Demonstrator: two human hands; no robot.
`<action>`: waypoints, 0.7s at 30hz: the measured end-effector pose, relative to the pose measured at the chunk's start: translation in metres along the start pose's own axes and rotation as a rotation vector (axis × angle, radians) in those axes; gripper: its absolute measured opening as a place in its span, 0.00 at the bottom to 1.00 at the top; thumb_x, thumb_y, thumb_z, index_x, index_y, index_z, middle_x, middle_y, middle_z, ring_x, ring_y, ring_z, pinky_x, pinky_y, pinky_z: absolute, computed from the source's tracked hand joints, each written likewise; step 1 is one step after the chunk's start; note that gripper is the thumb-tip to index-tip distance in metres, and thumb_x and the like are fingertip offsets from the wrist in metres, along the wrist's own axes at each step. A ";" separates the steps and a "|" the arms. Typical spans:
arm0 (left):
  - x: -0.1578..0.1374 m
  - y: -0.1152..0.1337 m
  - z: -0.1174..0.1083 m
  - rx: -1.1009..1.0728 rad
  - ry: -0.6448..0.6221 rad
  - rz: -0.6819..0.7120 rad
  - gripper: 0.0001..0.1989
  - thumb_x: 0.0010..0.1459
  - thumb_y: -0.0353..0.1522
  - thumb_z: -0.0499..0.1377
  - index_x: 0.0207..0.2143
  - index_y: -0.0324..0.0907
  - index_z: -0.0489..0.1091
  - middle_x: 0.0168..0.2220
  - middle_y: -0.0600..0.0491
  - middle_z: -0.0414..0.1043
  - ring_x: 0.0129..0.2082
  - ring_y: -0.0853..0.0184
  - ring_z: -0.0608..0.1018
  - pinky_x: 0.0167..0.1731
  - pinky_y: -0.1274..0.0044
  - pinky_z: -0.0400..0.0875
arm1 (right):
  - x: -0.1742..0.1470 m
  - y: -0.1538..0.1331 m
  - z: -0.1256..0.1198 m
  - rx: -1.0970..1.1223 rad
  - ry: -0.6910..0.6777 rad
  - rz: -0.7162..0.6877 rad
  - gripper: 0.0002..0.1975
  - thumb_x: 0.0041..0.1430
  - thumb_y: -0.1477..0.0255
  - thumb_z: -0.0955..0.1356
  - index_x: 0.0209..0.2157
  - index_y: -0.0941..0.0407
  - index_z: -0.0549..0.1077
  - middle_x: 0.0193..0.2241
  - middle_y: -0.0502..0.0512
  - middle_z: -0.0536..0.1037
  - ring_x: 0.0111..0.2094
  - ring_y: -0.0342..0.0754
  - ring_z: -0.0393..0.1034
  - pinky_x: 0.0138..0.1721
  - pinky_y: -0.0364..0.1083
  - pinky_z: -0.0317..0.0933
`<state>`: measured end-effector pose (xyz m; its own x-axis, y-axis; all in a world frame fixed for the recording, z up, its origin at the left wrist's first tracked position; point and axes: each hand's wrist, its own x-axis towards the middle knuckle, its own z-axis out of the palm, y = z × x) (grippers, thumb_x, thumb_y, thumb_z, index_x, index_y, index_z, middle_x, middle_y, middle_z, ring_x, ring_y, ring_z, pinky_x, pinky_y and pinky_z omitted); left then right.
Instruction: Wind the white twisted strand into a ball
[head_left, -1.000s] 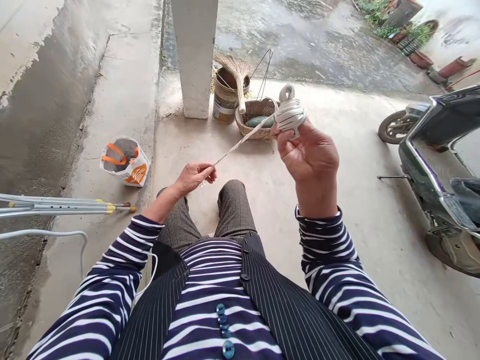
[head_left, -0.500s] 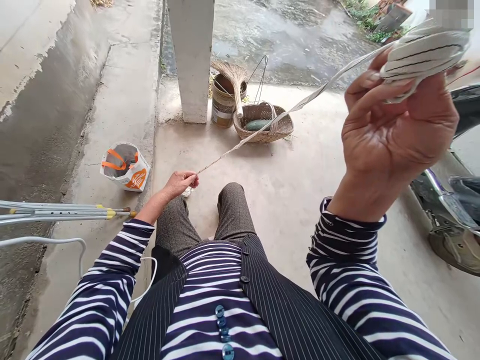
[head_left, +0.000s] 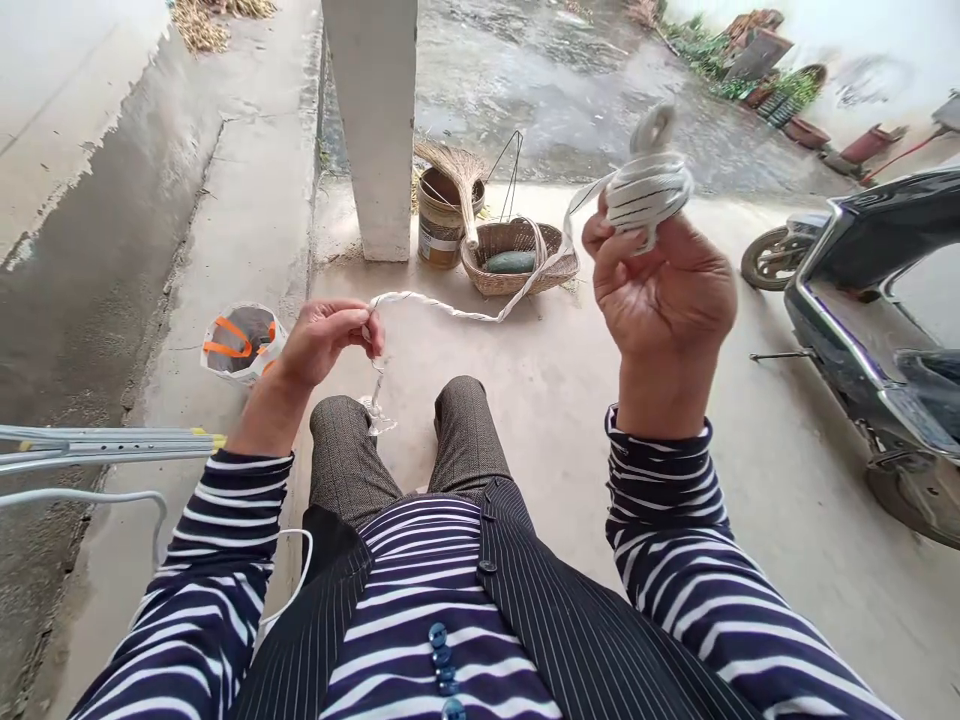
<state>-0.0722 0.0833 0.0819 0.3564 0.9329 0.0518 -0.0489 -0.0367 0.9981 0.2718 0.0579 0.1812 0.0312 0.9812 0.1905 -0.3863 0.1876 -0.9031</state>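
A wound bundle of flat white cord (head_left: 646, 200) with dark lines is gripped in my right hand (head_left: 664, 285), raised at the right of the head view. From the bundle a length of the cord, partly twisted, sags across to my left hand (head_left: 330, 335). The fingers of that hand are pinched on it, above my left knee. Below the pinch the cord hangs down to a loose white tangle (head_left: 377, 415) beside the knee.
Ahead on the concrete stand a wicker basket (head_left: 487, 277) holding a green gourd, a bucket (head_left: 437, 240) with a straw broom, and a pillar (head_left: 375, 130). At left are a bag (head_left: 232, 372) and crutches (head_left: 112, 442). A scooter (head_left: 847, 310) stands at right.
My right hand has come down and left with the bundle, and my left hand has risen slightly. The cord between them went from taut to slack.
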 end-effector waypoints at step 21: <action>0.014 -0.074 0.113 -0.301 0.190 -0.037 0.26 0.50 0.53 0.71 0.32 0.37 0.76 0.25 0.54 0.75 0.26 0.70 0.77 0.34 0.76 0.76 | -0.008 0.132 0.046 0.108 -0.006 0.442 0.16 0.51 0.77 0.75 0.43 0.49 0.80 0.43 0.50 0.84 0.45 0.46 0.78 0.41 0.42 0.77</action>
<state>0.0413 0.0583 0.0127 0.1842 0.9827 -0.0193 -0.3223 0.0790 0.9433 0.1781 0.0724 0.0782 -0.1637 0.9656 -0.2020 -0.4549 -0.2556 -0.8531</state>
